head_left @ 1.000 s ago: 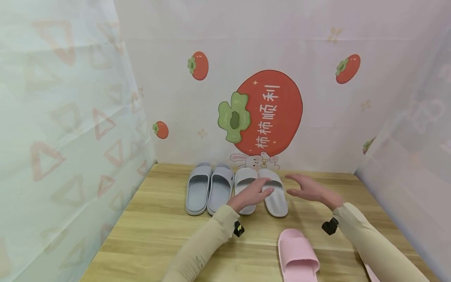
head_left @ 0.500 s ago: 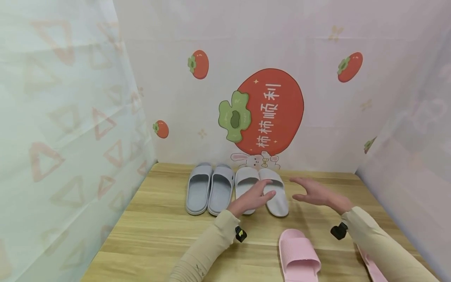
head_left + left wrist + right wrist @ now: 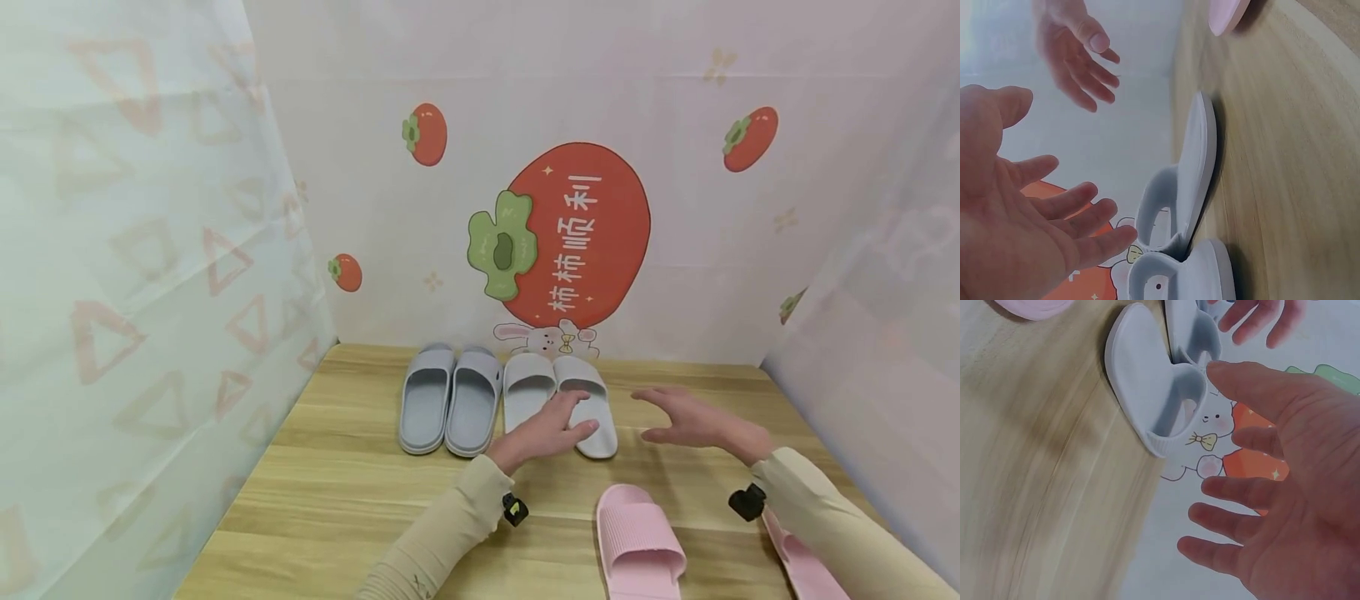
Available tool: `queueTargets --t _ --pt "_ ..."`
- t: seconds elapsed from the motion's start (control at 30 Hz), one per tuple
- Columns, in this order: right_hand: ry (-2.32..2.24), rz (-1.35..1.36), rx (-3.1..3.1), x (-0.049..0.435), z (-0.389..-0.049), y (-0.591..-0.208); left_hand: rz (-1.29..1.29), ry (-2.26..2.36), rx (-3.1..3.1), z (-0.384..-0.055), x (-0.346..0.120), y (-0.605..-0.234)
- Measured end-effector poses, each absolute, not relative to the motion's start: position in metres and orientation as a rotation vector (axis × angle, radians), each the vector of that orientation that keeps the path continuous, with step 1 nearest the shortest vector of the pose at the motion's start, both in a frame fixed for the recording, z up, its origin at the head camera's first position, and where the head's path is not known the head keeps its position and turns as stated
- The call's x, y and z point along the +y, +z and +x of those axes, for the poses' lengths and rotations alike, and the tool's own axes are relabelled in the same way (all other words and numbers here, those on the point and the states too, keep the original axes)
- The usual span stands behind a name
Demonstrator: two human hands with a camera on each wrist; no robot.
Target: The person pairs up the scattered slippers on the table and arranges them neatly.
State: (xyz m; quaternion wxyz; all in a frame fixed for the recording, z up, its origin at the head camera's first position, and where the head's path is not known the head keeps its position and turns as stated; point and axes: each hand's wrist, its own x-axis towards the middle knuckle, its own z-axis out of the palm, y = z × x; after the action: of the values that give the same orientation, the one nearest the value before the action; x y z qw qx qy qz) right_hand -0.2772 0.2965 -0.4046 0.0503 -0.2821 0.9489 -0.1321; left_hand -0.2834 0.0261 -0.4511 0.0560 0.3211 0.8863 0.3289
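Observation:
My left hand (image 3: 549,429) hovers over the white slippers with its fingers spread and relaxed, holding nothing. It partly covers the left white slipper (image 3: 527,402) and the right white slipper (image 3: 596,427) in the head view. To the right of that pair, my right hand (image 3: 693,418) hangs in the air, palm turned inward, and it too holds nothing. In the left wrist view both palms show bare. A pink slipper (image 3: 641,542) lies nearer to me, below and between the hands. Another pink slipper (image 3: 802,562) is partly hidden under my right sleeve.
A pair of grey slippers, the left one (image 3: 426,404) and the right one (image 3: 472,407), stands left of the white pair. All rest on a wood-grain board (image 3: 330,500). Behind is a wall sheet (image 3: 360,183) printed with persimmons; pale sheets also line both sides.
My right hand has drifted to the right and slightly down, away from the white slippers. My left hand has shifted a little right and down. The slippers stay where they were.

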Motion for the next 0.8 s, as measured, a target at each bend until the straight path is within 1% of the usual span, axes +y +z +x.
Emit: queueTargets --t 0.27,0.8 --pt "-0.38 -0.946 2.89 0.308 -0.269 -0.404 0.999 0.95 2.681 -0.275 0.029 -0.448" --pt "-0.32 -0.923 2.816 0.333 -0.259 -0.408 1.005 0.853 2.657 -0.26 0.036 -0.447"
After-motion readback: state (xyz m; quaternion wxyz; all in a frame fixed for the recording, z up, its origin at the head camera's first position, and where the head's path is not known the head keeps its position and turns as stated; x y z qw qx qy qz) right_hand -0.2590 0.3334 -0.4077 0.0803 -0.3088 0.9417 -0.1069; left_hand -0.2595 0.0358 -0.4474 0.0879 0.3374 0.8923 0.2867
